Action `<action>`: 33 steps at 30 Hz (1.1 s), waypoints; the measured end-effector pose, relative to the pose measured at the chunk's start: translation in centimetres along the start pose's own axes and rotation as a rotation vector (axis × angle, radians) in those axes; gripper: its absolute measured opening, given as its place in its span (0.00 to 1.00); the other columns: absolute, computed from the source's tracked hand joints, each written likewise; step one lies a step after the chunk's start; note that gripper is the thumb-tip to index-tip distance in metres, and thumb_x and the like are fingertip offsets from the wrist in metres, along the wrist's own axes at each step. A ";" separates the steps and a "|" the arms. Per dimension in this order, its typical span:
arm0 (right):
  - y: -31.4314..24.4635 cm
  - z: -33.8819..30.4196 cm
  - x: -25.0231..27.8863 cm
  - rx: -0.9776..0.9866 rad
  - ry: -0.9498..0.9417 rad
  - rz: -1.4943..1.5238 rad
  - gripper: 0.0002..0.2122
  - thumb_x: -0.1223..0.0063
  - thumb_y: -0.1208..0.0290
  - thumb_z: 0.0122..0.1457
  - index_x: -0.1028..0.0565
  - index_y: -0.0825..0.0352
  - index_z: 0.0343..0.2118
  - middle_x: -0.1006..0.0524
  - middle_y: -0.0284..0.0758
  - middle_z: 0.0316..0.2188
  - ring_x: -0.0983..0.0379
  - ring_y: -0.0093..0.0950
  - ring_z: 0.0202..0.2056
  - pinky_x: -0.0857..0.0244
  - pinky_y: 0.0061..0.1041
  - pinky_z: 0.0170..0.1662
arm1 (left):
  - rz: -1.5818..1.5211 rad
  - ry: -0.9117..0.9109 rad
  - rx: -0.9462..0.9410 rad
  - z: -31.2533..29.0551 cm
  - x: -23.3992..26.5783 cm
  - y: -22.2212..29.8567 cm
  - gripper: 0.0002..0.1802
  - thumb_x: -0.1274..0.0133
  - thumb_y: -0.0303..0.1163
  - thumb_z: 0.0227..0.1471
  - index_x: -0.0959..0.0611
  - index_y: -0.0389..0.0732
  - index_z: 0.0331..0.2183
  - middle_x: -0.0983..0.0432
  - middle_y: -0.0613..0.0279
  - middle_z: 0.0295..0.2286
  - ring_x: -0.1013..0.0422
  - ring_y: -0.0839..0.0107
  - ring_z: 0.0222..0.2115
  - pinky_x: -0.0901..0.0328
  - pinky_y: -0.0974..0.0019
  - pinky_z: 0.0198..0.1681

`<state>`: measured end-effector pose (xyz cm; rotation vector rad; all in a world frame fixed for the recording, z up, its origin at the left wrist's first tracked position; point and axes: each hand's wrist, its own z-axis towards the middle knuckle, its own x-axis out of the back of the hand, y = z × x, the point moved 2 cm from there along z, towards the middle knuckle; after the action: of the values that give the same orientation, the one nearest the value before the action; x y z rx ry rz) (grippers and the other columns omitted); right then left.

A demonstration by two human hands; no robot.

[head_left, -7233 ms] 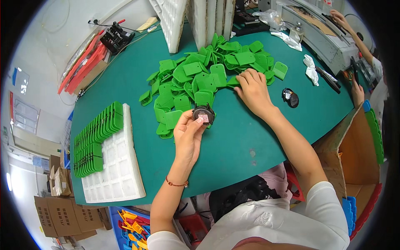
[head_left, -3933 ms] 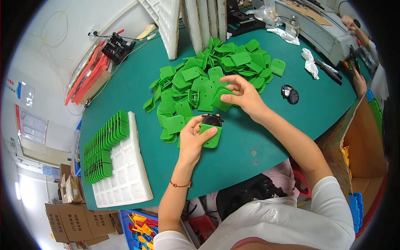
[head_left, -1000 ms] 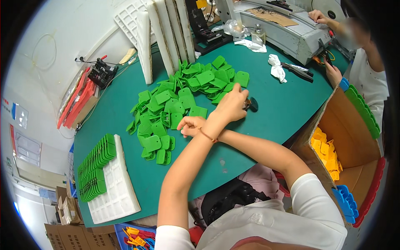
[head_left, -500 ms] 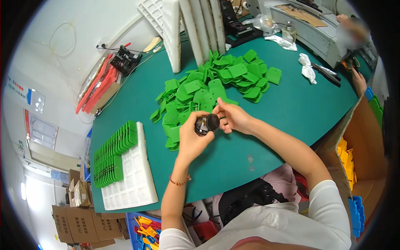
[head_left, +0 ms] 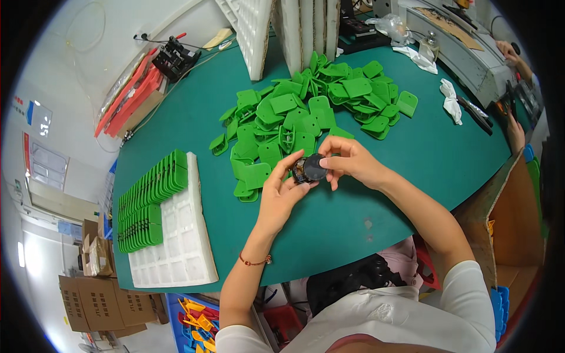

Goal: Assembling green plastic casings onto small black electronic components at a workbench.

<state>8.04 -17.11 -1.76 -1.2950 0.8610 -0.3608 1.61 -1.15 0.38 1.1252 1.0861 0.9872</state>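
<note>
Two hands meet over the near middle of the table, both on one round black case; take that case as the centre of a clock. The left hand comes in from 8 o'clock, its thumb and forefinger curved in a half-open C around the case's near and far rim, a grip that seems meant to steady it while keeping its face in sight. The right hand comes from 3 o'clock, thumb pressed on the dark round lid and forefinger bent close against it, so the pinch is nearly closed; the other fingers curl beneath, and what they touch I cannot tell. The lid sits at the case's 3 o'clock side, and glinting parts show at its 9, so the case looks open. Between 11 and 1 spreads a loose heap of green clips, probably left there for an easy reach by either hand. Toward 8 lies a white tray, where more clips stand on edge in two close rows; its grid of pockets likely keeps them upright and in order. Upright foam boards stand at 12, behind the heap, perhaps to spare working room. Pliers and crumpled tissue lie at 2, and a carton stands toward 4.
</note>
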 end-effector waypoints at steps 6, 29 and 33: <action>-0.5 -0.4 -0.1 0.032 0.030 -0.039 0.06 0.51 0.74 0.52 0.36 0.65 0.29 0.34 0.30 0.24 0.33 0.18 0.21 0.36 0.17 0.19 | -0.285 0.020 0.055 0.3 0.3 -0.2 0.22 0.66 0.21 0.50 0.38 0.28 0.49 0.41 0.45 0.48 0.37 0.60 0.47 0.36 0.56 0.48; -0.5 -0.6 -0.4 0.036 0.033 0.056 0.07 0.49 0.73 0.51 0.34 0.66 0.28 0.31 0.31 0.22 0.35 0.17 0.16 0.42 0.14 0.15 | -0.271 0.019 0.049 -0.1 0.3 0.1 0.20 0.68 0.25 0.55 0.37 0.28 0.49 0.39 0.43 0.47 0.35 0.59 0.45 0.33 0.58 0.45; -1.9 -1.6 -1.0 0.091 0.070 -0.087 0.07 0.47 0.76 0.49 0.31 0.68 0.31 0.30 0.30 0.17 0.37 0.15 0.12 0.46 0.12 0.12 | -0.297 -0.012 0.038 0.0 -0.2 0.0 0.26 0.66 0.38 0.56 0.42 0.29 0.52 0.45 0.45 0.51 0.40 0.57 0.49 0.41 0.57 0.50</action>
<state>6.62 -18.00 0.32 -1.2433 0.8394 -0.5116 1.59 -1.38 0.41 0.9646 1.2256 0.7280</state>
